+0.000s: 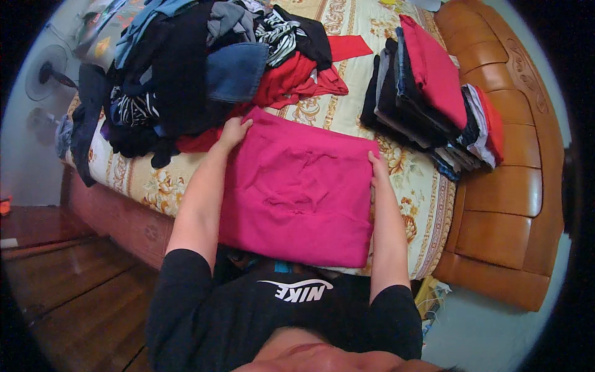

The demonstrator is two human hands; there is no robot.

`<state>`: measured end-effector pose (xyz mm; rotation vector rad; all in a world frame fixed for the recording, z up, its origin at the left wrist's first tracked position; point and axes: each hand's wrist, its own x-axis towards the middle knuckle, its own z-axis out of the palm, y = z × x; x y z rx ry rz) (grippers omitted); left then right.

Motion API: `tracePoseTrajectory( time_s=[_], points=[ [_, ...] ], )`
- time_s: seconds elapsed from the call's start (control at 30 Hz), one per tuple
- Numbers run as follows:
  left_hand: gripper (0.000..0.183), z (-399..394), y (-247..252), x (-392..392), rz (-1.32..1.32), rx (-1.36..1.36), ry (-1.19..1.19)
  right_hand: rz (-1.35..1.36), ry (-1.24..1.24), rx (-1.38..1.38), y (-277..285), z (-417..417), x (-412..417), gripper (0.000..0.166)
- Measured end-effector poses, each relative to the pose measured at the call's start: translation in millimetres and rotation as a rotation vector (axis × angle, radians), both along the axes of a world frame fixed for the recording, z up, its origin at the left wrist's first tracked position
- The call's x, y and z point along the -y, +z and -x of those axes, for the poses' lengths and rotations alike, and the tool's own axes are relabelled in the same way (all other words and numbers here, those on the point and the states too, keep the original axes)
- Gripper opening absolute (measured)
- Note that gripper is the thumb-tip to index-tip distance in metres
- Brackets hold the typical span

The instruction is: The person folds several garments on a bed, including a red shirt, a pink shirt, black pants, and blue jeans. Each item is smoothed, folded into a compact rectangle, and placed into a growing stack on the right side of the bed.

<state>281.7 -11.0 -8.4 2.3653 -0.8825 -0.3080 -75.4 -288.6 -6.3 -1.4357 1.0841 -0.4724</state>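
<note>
A bright pink cloth garment [297, 190], folded into a broad rectangle, lies at the near side of the bed in front of my body. Wrinkles run across its middle, and its exact kind is hard to tell. My left hand [235, 131] grips its far left corner, thumb on top. At the far right corner, my right hand [379, 166] pinches the edge between thumb and fingers. The undersides of the cloth and most of my fingertips are hidden.
A loose heap of clothes [181, 69] covers the far left of the bed [162, 186]. Folded clothes stand in a leaning stack [432, 79] at right, beside more folded garments [483, 125]. A wooden headboard [497, 195] bounds the right side; a fan [46, 72] stands at left.
</note>
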Motion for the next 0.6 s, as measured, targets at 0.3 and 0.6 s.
tracePoseTrajectory(
  time_s=[0.3,0.6],
  points=[
    [0.045,-17,-39,10,-0.066,0.01,-0.19,0.036,0.102,-0.064,-38,22,22,0.047],
    [0.024,-28,-75,-8,0.126,0.341,-0.073,-0.641,0.144,0.555,8,1,27,0.043]
  ],
)
